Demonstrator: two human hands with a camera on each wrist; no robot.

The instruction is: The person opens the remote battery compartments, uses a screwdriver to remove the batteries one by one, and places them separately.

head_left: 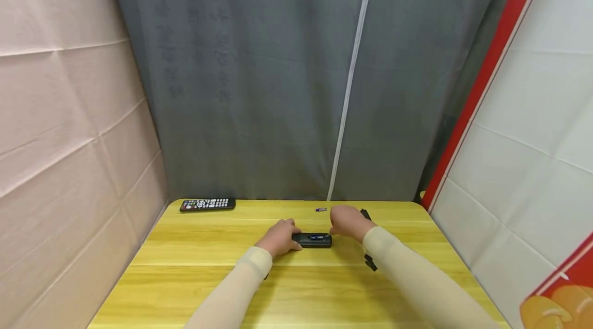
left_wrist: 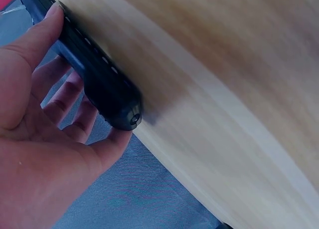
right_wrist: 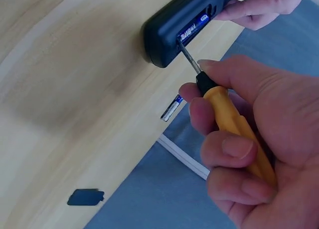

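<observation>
A black remote control [head_left: 303, 243] lies back side up on the table, its battery compartment uncovered with a blue battery [right_wrist: 193, 28] inside. My left hand [head_left: 280, 238] grips the remote's other end, thumb on one side and fingers on the other. In the right wrist view, my right hand [right_wrist: 259, 134] holds a screwdriver [right_wrist: 232, 120] by its yellow handle. The screwdriver's metal tip reaches into the compartment at the battery's end. A loose battery [right_wrist: 172, 108] rests on the table beyond the remote. Also on the table is a small black battery cover [right_wrist: 85, 197].
A second remote control [head_left: 207, 204], buttons up, sits at the table's back left corner. The wooden table [head_left: 306, 288] meets a grey curtain [head_left: 278, 87] behind. Pale cloth walls [head_left: 69, 113] stand at both sides.
</observation>
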